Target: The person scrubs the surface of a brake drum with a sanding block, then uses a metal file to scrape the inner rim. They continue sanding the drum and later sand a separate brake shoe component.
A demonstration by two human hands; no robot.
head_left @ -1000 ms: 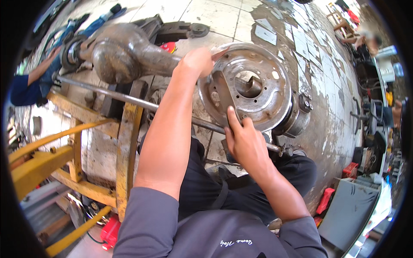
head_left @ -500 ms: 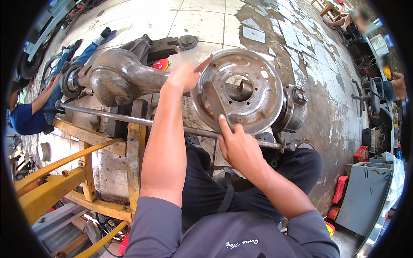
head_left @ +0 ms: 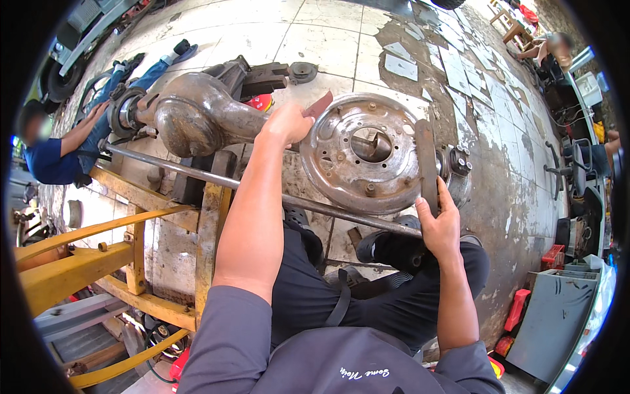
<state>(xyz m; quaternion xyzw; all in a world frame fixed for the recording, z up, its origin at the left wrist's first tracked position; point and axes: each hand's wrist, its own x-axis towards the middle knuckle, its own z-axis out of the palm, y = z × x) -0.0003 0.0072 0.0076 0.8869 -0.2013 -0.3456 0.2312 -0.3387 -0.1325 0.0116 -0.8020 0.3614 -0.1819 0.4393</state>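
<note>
A round, worn brake backing plate [head_left: 321, 167] stands at the end of a metal axle, its centre hole showing the hub behind. My left hand [head_left: 289, 123] is closed at the plate's upper left rim, gripping a flat reddish-brown piece [head_left: 319, 105] whose pointed end sticks out past the fingers. At the plate's right edge, my right hand [head_left: 441, 226] is wrapped round the lower end of a long flat brown metal strip [head_left: 426, 154]. The strip points upward, overlapping the plate's right rim in view; whether it touches cannot be made out.
The axle housing [head_left: 190, 115] bulges to the left, with a long steel rod [head_left: 216, 177] in front. A yellow metal frame [head_left: 79, 266] stands at lower left. A person in blue [head_left: 56, 157] sits far left. A grey cabinet [head_left: 551, 322] is at right; broken tiles lie behind.
My right hand has swung the strip from the plate's left face over to its right edge. My left hand keeps its grip near the rim. The whole view has shifted slightly.
</note>
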